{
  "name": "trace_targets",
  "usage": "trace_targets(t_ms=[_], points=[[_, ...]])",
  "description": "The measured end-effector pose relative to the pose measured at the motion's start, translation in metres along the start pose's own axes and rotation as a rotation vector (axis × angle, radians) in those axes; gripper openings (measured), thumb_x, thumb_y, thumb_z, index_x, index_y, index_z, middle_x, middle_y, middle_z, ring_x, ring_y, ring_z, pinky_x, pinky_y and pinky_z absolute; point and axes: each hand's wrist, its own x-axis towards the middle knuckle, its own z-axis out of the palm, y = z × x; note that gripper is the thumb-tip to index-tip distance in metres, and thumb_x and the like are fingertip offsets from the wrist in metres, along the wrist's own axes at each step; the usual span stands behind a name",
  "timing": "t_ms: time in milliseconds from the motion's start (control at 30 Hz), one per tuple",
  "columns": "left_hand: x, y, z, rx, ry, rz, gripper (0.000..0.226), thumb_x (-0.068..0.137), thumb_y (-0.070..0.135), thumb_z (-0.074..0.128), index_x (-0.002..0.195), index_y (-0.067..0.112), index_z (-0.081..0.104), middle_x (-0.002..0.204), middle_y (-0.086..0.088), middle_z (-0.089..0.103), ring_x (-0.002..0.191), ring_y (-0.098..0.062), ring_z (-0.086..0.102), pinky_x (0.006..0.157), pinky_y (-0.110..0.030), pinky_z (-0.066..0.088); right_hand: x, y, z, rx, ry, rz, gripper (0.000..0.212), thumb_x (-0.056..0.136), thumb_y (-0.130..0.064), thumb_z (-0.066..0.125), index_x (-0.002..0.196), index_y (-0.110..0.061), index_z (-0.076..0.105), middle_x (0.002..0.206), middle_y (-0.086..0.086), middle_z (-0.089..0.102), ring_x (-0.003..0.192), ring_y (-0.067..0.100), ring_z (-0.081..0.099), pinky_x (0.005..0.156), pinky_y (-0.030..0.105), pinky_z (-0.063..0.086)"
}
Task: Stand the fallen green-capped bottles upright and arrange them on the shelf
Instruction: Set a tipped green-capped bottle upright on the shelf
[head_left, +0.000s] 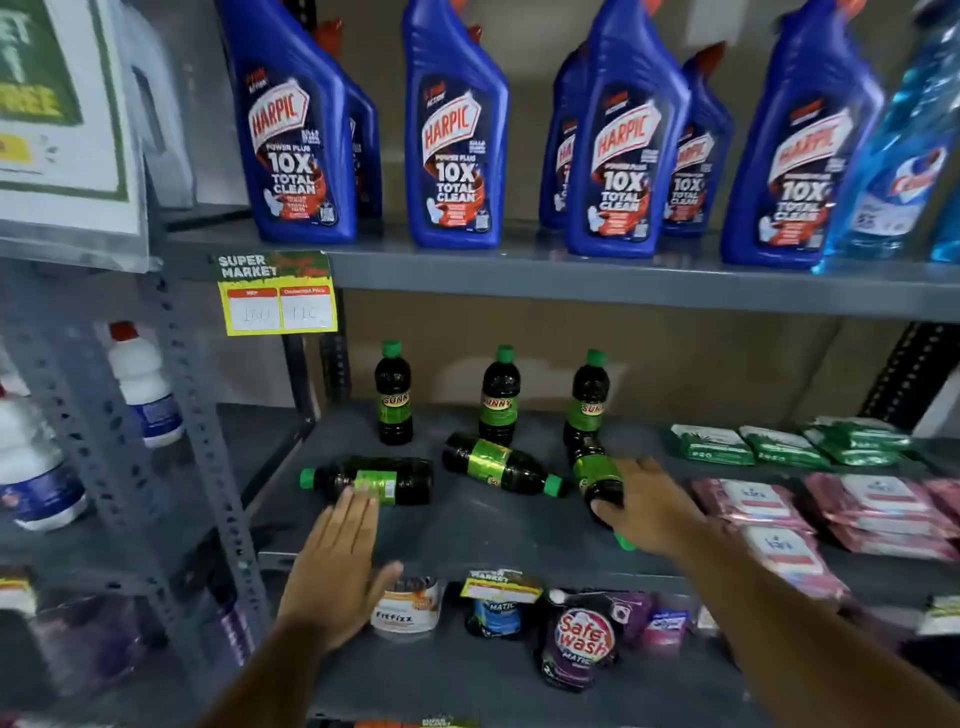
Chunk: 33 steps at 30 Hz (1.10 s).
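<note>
Three dark green-capped bottles stand upright at the back of the grey shelf (467, 525): left one (393, 395), middle one (499, 397), right one (587, 400). Three more lie on their sides in front. The left fallen bottle (374, 479) points its cap left. The middle fallen bottle (501, 464) points its cap right. The right fallen bottle (597, 475) points its cap toward me. My right hand (644, 506) wraps around the right fallen bottle near its neck. My left hand (337, 566) is flat and open, fingertips just at the left fallen bottle.
Green packets (779, 444) and pink packets (831, 509) fill the shelf's right side. Blue Harpic bottles (452, 130) line the shelf above. Detergent pouches (582, 639) and a tub (408, 605) sit on the shelf below. A perforated upright post (208, 467) stands at the left.
</note>
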Motion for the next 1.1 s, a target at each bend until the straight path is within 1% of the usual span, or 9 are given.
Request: trace_targets(t_ms=[267, 467, 567, 700, 800, 867, 933, 1033, 1100], points=[[-0.002, -0.018, 0.048, -0.071, -0.180, 0.007, 0.079, 0.090, 0.065, 0.036, 0.139, 0.004, 0.043, 0.148, -0.011, 0.040, 0.137, -0.025, 0.030, 0.111, -0.037, 0.015, 0.041, 0.016, 0.056, 0.121, -0.025, 0.254, 0.090, 0.075, -0.053, 0.070, 0.146, -0.038, 0.017, 0.137, 0.016, 0.040, 0.123, 0.040, 0.047, 0.092, 0.049, 0.048], [0.000, -0.013, 0.062, -0.095, -0.166, -0.056, 0.083, 0.087, 0.068, 0.041, 0.138, 0.002, 0.043, 0.146, -0.014, 0.043, 0.134, -0.030, 0.035, 0.109, -0.041, 0.019, 0.051, 0.020, 0.064, -0.017, -0.064, 0.252, 0.096, 0.074, -0.034, 0.077, 0.148, -0.029, 0.017, 0.136, 0.022, 0.036, 0.115, 0.043, 0.051, 0.089, 0.046, 0.050], [0.000, -0.005, 0.060, -0.097, -0.181, -0.098, 0.086, 0.088, 0.070, 0.035, 0.136, 0.000, 0.044, 0.144, -0.016, 0.044, 0.133, -0.033, 0.039, 0.108, -0.044, 0.021, 0.061, 0.020, 0.050, -0.002, -0.080, 0.267, 0.084, 0.067, -0.037, 0.075, 0.140, -0.024, 0.035, 0.121, 0.016, 0.054, 0.110, 0.038, 0.055, 0.084, 0.038, 0.050], [0.002, 0.006, 0.052, -0.052, -0.221, -0.152, 0.089, 0.088, 0.072, 0.033, 0.136, -0.002, 0.044, 0.144, -0.018, 0.044, 0.133, -0.034, 0.038, 0.111, -0.042, 0.012, 0.086, 0.005, -0.001, 0.078, -0.221, 0.336, 0.037, 0.070, -0.032, 0.074, 0.098, -0.013, 0.060, 0.088, 0.008, 0.064, 0.084, 0.028, 0.065, 0.066, 0.033, 0.053], [0.005, 0.012, 0.050, -0.043, -0.242, -0.175, 0.094, 0.085, 0.075, 0.034, 0.136, -0.003, 0.044, 0.144, -0.020, 0.042, 0.133, -0.034, 0.036, 0.111, -0.042, 0.008, 0.100, -0.011, -0.042, 0.324, -0.395, 0.544, 0.032, 0.083, -0.024, 0.070, 0.106, -0.007, 0.058, 0.106, 0.014, 0.057, 0.076, 0.028, 0.063, 0.060, 0.038, 0.060], [0.007, 0.014, 0.050, -0.037, -0.268, -0.192, 0.098, 0.083, 0.078, 0.035, 0.136, -0.004, 0.043, 0.144, -0.021, 0.042, 0.133, -0.035, 0.035, 0.109, -0.043, 0.011, 0.111, -0.017, -0.060, 0.310, -0.391, 0.524, 0.034, 0.088, -0.024, 0.065, 0.115, -0.006, 0.053, 0.118, 0.014, 0.050, 0.093, 0.034, 0.065, 0.049, 0.033, 0.059], [0.012, 0.017, 0.044, -0.030, -0.290, -0.210, 0.107, 0.081, 0.081, 0.029, 0.142, -0.006, 0.031, 0.150, -0.022, 0.032, 0.138, -0.034, 0.026, 0.110, -0.043, 0.010, 0.120, -0.022, -0.070, 0.275, -0.279, 0.440, 0.025, 0.089, -0.021, 0.065, 0.102, -0.004, 0.053, 0.105, 0.010, 0.056, 0.097, 0.033, 0.068, 0.054, 0.033, 0.060], [0.017, 0.020, 0.036, -0.022, -0.338, -0.239, 0.112, 0.075, 0.088, 0.008, 0.140, 0.001, -0.022, 0.151, -0.012, -0.026, 0.140, -0.025, -0.020, 0.113, -0.040, -0.011, 0.133, -0.025, -0.068, 0.132, -0.046, 0.270, 0.020, 0.084, -0.022, 0.067, 0.090, -0.005, 0.060, 0.087, 0.015, 0.068, 0.065, 0.026, 0.070, 0.045, 0.029, 0.054], [0.021, 0.021, 0.035, -0.041, -0.391, -0.299, 0.110, 0.072, 0.088, 0.000, 0.136, 0.004, -0.030, 0.148, -0.011, -0.033, 0.138, -0.024, -0.028, 0.112, -0.041, -0.015, 0.134, -0.025, -0.059, -0.005, 0.003, 0.185, 0.022, 0.085, -0.029, 0.062, 0.095, -0.010, 0.061, 0.090, 0.014, 0.069, 0.067, 0.025, 0.067, 0.052, 0.026, 0.050]])
